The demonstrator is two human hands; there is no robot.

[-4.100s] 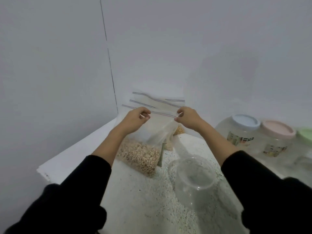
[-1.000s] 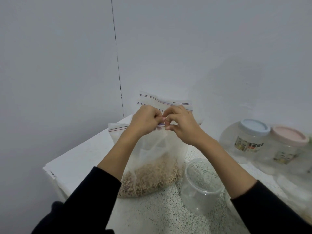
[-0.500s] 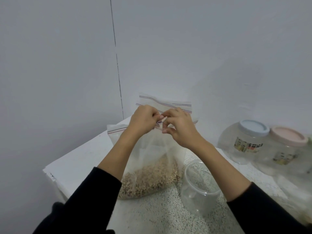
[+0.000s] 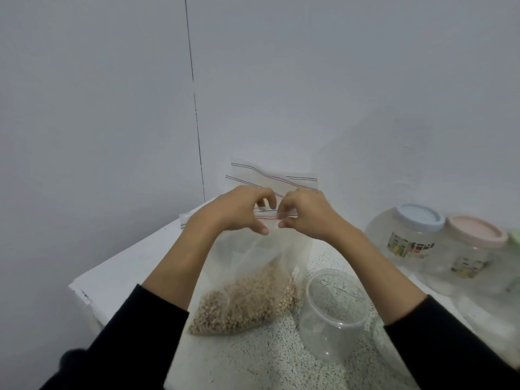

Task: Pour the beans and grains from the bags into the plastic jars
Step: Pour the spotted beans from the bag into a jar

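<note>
Both hands met at the top of the bag, almost touching: the left hand (image 4: 239,211) and the right hand (image 4: 305,213) each pinched the zip strip (image 4: 274,215) between curled fingers and thumb, clamped on it at its middle, seemingly to part the seal. The zip strip ran roughly from nine o'clock to three o'clock under the knuckles, and the bag (image 4: 253,280) hung from it toward six o'clock, its belly resting on the desk (image 4: 253,361). It was thin, clear, crinkled film, slack and creased above, bulging below with small tan beans (image 4: 247,302) heaped at the bottom. The open jar (image 4: 334,308) stood just beside the bag at about four o'clock from the hands, nearer the right hand; the pour would have to swing the bag's mouth that way. It was a clear, smooth, round plastic tub with no lid, apparently empty. More flat zip bags (image 4: 270,175) leaned against the wall at twelve o'clock. At three o'clock, well apart, stood two rounded, cloudy, labelled jars, one with a blue lid (image 4: 419,216) and one with a pink lid (image 4: 475,230). The desk top was white with a speckled, grainy surface.
</note>
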